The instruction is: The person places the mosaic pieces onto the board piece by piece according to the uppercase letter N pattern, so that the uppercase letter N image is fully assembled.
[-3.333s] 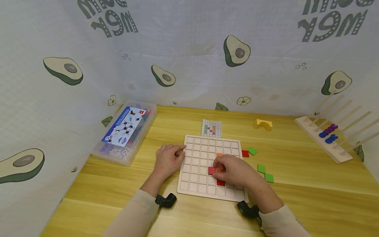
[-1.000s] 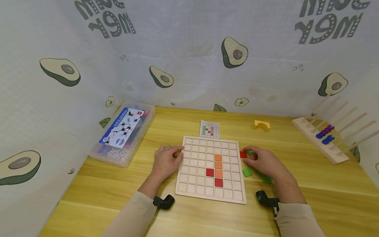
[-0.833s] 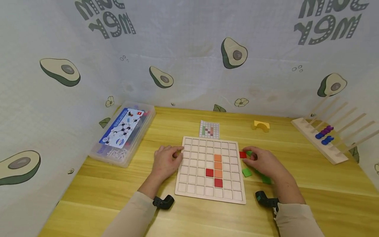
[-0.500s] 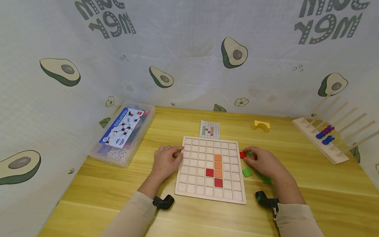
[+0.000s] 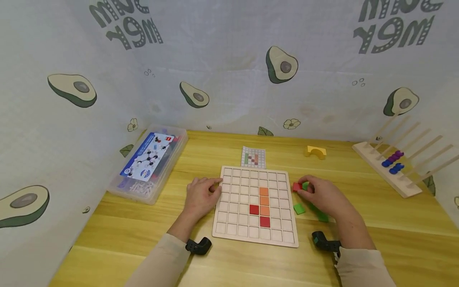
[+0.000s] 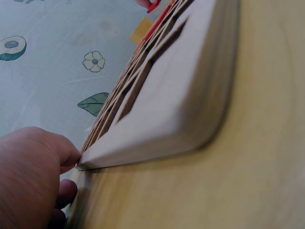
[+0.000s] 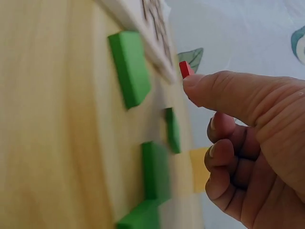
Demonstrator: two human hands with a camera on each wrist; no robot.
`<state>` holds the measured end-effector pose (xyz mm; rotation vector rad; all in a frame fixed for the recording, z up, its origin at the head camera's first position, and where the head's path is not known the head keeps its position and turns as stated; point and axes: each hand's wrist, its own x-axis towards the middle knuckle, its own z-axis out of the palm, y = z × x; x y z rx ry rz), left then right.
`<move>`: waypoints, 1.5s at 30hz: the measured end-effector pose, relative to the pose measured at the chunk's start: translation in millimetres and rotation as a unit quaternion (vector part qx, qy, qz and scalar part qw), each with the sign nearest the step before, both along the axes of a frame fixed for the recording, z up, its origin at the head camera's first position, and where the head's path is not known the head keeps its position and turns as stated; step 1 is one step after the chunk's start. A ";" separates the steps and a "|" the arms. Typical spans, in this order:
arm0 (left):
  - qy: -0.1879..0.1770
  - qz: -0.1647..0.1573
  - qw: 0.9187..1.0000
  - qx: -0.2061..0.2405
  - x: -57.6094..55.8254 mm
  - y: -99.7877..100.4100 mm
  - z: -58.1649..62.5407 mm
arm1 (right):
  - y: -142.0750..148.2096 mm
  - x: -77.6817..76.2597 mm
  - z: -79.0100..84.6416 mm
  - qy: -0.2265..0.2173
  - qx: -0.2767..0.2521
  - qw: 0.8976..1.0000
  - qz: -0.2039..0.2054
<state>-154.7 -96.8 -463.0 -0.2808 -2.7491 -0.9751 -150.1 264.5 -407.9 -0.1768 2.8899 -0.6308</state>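
My left hand (image 5: 202,197) rests at the left edge of the wooden grid board (image 5: 234,227), index finger and thumb touching its side. The left wrist view shows the same hand (image 6: 35,176) with a fingertip against the board's side. On the board lie orange tiles (image 5: 264,200) in a column, a red tile (image 5: 265,222) below them and another red tile (image 5: 254,209) to their left. Right of the board, my right hand (image 5: 324,195) pinches a loose red tile (image 7: 185,69) between thumb and fingers, raised off the table. Several green tiles (image 5: 299,209) lie near and partly under this hand.
A small printed grid card (image 5: 253,158) lies behind the board. At the left stands a clear plastic case (image 5: 179,153) with a molecule picture. A yellow arch block (image 5: 315,152) is at the back, and a wooden peg rack (image 5: 385,169) with blue and purple beads stands right.
My right hand has moved from the orange column rightward to the loose red tile, and now draws that tile slightly away from the board's edge. The left hand stays put.
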 end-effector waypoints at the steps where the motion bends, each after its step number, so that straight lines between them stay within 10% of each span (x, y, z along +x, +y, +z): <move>1: 0.001 0.000 1.000 0.000 0.1 0.1 -0.2 | -0.5 0.7 1.6 0.002 -0.001 1.000 0.001; 16: 0.003 -0.001 1.000 -0.005 -0.6 0.6 -2.0 | -30.1 11.8 28.1 0.001 -0.042 0.998 0.038; 45: 0.007 -0.003 1.000 -0.003 -1.2 -0.5 -2.5 | -106.5 14.2 4.1 0.032 -0.072 0.991 0.105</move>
